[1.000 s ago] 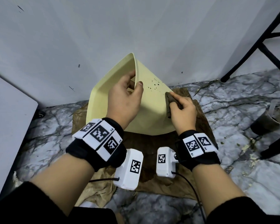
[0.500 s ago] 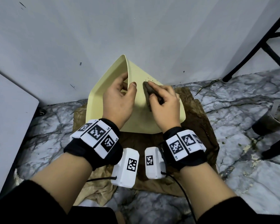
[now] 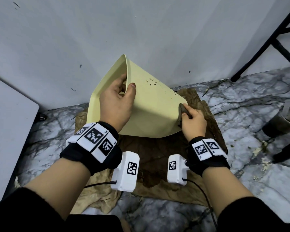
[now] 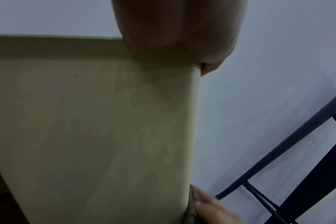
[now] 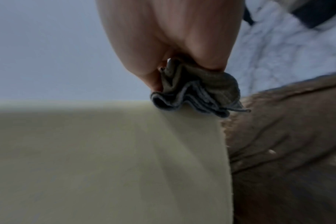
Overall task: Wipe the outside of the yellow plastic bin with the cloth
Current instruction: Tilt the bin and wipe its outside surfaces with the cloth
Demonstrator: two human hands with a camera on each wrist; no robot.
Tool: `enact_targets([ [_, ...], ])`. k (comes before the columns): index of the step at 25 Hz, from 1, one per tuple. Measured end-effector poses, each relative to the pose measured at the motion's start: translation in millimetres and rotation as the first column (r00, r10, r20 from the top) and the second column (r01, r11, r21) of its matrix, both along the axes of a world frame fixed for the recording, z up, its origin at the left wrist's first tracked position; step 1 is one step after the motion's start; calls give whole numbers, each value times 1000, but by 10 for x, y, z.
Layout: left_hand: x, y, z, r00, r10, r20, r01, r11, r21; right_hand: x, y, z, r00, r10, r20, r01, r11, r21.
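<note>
The pale yellow plastic bin [image 3: 151,111] lies tipped on its side on a brown rag, its mouth facing left. My left hand [image 3: 117,104] grips the bin's rim, thumb on the outer wall and fingers inside. My right hand [image 3: 193,122] pinches a small folded grey-brown cloth [image 3: 182,114] and presses it on the bin's outer wall at its right edge. Dark specks [image 3: 153,82] dot the wall above. In the right wrist view the bunched cloth [image 5: 197,94] sits on the bin's edge [image 5: 182,118]. The left wrist view shows the bin's wall [image 4: 98,121] under my thumb.
A crumpled brown rag [image 3: 157,158] covers the marble floor [image 3: 241,114] under the bin. A grey wall [image 3: 107,39] stands right behind. Black chair legs [image 3: 261,39] rise at the right, with a dirty cup [image 3: 285,121] at the far right. A white panel [image 3: 5,123] stands left.
My right hand slid the cloth from the upper middle of the bin's wall, next to my left thumb, down and right to the wall's right edge. The left hand kept its grip.
</note>
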State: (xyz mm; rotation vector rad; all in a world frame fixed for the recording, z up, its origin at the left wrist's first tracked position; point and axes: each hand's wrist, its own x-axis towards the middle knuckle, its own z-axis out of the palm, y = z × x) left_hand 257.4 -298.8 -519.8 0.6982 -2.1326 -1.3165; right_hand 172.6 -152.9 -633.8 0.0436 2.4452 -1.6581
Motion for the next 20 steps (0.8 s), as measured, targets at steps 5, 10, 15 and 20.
enact_targets([
  [5, -11, 4, -12, 1000, 7, 0, -7, 999, -43, 287, -508, 633, 930, 148, -337, -183, 980, -73],
  [10, -4, -21, -19, 1000, 2, -3, -2, 999, -51, 344, -594, 747, 887, 194, -418, -261, 959, -108],
  [15, 7, -78, -22, 1000, -17, 2, 17, 1000, -20, 97, -344, 434, 957, 185, -221, -202, 978, -53],
  [20, 36, -103, 13, 996, -86, 33, 85, 996, 10, -140, -8, -98, 997, 69, -34, -67, 997, 37],
])
